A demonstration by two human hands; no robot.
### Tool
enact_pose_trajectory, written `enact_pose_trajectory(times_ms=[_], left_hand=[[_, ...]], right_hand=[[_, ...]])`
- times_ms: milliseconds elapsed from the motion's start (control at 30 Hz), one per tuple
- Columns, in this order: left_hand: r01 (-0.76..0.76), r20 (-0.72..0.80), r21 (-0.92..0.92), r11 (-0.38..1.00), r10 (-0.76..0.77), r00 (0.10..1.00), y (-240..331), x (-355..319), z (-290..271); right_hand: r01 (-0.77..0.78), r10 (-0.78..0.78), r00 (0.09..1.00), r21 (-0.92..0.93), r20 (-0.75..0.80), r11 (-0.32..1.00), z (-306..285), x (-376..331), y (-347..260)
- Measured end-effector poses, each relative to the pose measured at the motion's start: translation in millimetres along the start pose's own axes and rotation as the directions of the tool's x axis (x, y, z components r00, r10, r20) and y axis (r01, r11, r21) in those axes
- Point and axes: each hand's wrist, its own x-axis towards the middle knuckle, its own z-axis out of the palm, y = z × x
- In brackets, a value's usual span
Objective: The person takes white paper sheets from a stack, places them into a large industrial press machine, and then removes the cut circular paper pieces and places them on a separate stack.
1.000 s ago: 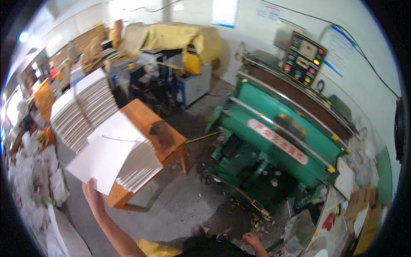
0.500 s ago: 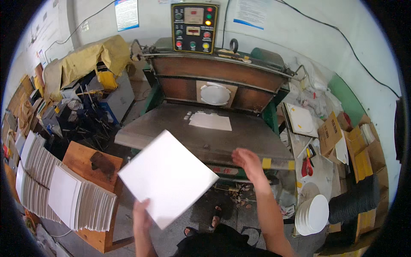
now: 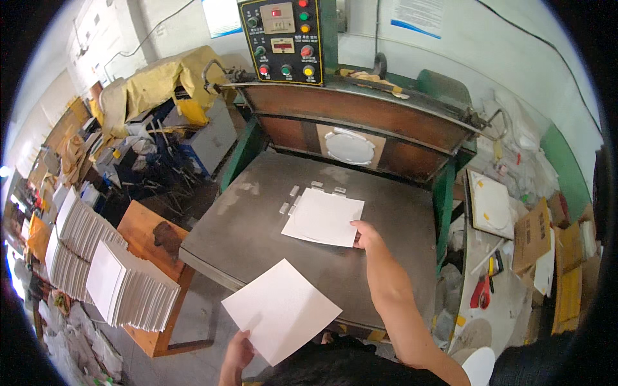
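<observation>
My left hand (image 3: 239, 350) grips a blank white square sheet of board (image 3: 282, 312) by its near left edge, over the front of the machine. On the grey bed (image 3: 232, 212) of a press lies another white sheet (image 3: 325, 219), marked with a faint round outline. My right hand (image 3: 364, 234) pinches that sheet at its right edge, thumb on top. Several small pale blocks (image 3: 294, 191) sit along the sheet's left and far sides. A round white form on a square board (image 3: 349, 147) is fixed to the upright brown plate (image 3: 283, 106) behind the bed.
Stacks of white board (image 3: 138, 283) stand on a wooden table (image 3: 149, 231) at left. Above the press hangs a control panel (image 3: 282, 42). A side table at right holds red-handled scissors (image 3: 479, 293) and white discs (image 3: 479, 367); cardboard boxes (image 3: 533, 238) stand beyond.
My right hand has reached forward onto the bed and taken hold of the sheet there. The left hand's sheet has moved lower and nearer my body. The view has shifted closer to the press.
</observation>
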Motion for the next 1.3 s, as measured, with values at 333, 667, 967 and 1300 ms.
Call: enact_pose_trajectory(times_ms=[333,667,967,1300], left_hand=[[0.024,0.118,0.216,0.976,-0.051,0.992,-39,192,144],[0.142,0.131,-0.013,0.99,-0.139,0.982,-47,335,161],[-0.556,0.7,0.705,-0.441,0.304,0.646,-82,327,265],[-0.35,0.582,0.68,-0.644,0.184,0.792,-95,392,279]], right_hand=[[0.363,-0.419,0.882,0.256,0.216,0.896,-75,-77,-47],[0.552,-0.502,0.825,0.182,-0.261,0.814,-246,-269,62],[0.596,-0.496,0.626,-0.041,-0.601,0.802,-194,-355,163],[0.69,-0.533,0.539,-0.02,-0.652,0.723,-96,-431,188]])
